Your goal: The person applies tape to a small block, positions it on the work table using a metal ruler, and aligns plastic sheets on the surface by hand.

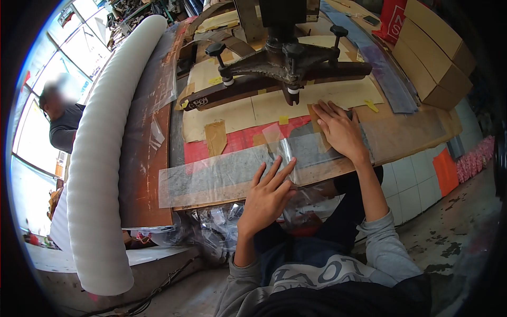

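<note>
A long strip of clear plastic film (222, 179) lies along the front of the work table. On its near edge rests my left hand (268, 198), fingers spread and flat on the film. My right hand (338, 129) lies further back, fingers stretched out over a brown tape patch and the board's edge. Beyond the hands is a cream board (232, 119) with yellow tape bits. Red sheet (240, 153) shows between board and film. Above the board stands a dark metal press head (285, 66) with black knobs and a long bar.
A big roll of white foam (105, 153) lies along the left side. Cardboard boxes (430, 58) and a red bag (392, 21) stand at the back right. Crumpled clear plastic (211, 227) hangs under the table edge. Another person (63, 113) is beyond the roll.
</note>
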The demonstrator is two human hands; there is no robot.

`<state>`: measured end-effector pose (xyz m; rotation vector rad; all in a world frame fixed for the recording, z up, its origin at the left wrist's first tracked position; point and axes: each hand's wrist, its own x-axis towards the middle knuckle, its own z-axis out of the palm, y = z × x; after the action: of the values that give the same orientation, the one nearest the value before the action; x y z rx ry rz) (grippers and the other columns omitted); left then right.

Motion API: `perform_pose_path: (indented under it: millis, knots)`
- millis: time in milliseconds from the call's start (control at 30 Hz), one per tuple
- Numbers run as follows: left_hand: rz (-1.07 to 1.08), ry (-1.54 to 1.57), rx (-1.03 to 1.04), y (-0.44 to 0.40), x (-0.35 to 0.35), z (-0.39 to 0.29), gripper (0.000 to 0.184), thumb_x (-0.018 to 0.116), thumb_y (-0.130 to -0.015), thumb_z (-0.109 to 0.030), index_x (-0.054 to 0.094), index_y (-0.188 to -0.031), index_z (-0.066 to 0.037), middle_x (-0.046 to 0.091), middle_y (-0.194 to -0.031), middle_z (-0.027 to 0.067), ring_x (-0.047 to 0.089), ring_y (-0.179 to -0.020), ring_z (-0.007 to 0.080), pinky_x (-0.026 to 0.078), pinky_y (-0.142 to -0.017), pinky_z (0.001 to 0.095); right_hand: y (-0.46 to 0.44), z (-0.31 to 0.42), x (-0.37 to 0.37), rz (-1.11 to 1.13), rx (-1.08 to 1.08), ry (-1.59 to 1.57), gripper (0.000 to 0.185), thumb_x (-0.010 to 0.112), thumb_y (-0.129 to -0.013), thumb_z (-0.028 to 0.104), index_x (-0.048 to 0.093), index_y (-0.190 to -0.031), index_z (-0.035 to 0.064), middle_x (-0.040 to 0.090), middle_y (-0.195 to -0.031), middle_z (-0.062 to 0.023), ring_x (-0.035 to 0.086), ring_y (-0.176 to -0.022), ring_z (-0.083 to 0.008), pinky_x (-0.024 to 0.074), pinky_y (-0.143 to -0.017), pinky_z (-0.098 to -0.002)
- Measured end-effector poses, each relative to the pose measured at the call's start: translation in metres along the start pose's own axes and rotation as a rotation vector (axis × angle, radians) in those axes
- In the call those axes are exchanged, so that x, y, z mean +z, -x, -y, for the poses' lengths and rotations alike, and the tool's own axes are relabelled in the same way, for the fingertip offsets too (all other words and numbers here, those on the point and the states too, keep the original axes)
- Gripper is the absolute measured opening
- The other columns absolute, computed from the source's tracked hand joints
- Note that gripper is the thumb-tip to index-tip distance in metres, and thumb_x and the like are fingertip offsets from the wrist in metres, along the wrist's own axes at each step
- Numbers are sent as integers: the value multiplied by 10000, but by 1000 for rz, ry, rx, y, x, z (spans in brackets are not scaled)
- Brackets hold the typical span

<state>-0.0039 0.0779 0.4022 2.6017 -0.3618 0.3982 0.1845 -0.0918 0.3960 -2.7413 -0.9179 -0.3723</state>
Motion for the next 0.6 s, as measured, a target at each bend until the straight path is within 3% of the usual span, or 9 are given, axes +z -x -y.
perform_pose_path:
  millis: [233,333,433,500,567,600]
  knots:
    - [-35,-25,-18,-1,1,-3,156,616,-831,-187,547,-837,-47,428,-1419,57,372,-1323,296,269,-1071,473,-1,-3,-1,16,-17,-49,405,432,-952,273,460,-1346,184,459,-1390,-3,392,-1302,-215,197,-1048,-639]
    - [-64,-45,-20,1,4,-4,148,626,-823,-186,550,-838,-61,431,-1417,52,390,-1311,289,276,-1065,471,-1,-15,-5,37,-38,-225,410,468,-944,250,471,-1341,148,458,-1388,-69,381,-1309,-254,226,-1076,-560]
    - [-88,-48,-21,2,7,-4,144,631,-819,-186,548,-832,-69,427,-1420,53,394,-1309,289,275,-1064,469,-14,-43,-27,119,-186,-497,356,519,-930,206,554,-1255,65,553,-1275,-145,521,-1189,-255,370,-1017,-420]
    - [-104,-67,-5,3,8,-3,140,624,-824,-201,545,-828,-85,427,-1421,57,403,-1305,281,274,-1063,466,-34,-34,-92,219,71,-568,287,564,-912,190,635,-1112,-3,659,-1076,-156,641,-962,-197,475,-863,-302]
    - [-101,-67,4,3,7,-1,140,621,-826,-209,543,-825,-92,427,-1421,57,407,-1303,275,279,-1060,466,-72,-61,-105,-36,-8,-743,271,580,-906,194,657,-1031,-34,692,-886,-103,647,-784,-126,498,-739,-272]
    - [-103,-78,16,3,8,0,132,609,-825,-212,535,-815,-103,428,-1421,63,407,-1305,271,281,-1061,463,-98,-71,-115,-45,-23,-737,269,587,-906,202,647,-1027,-30,667,-843,-87,632,-793,-107,492,-725,-257]
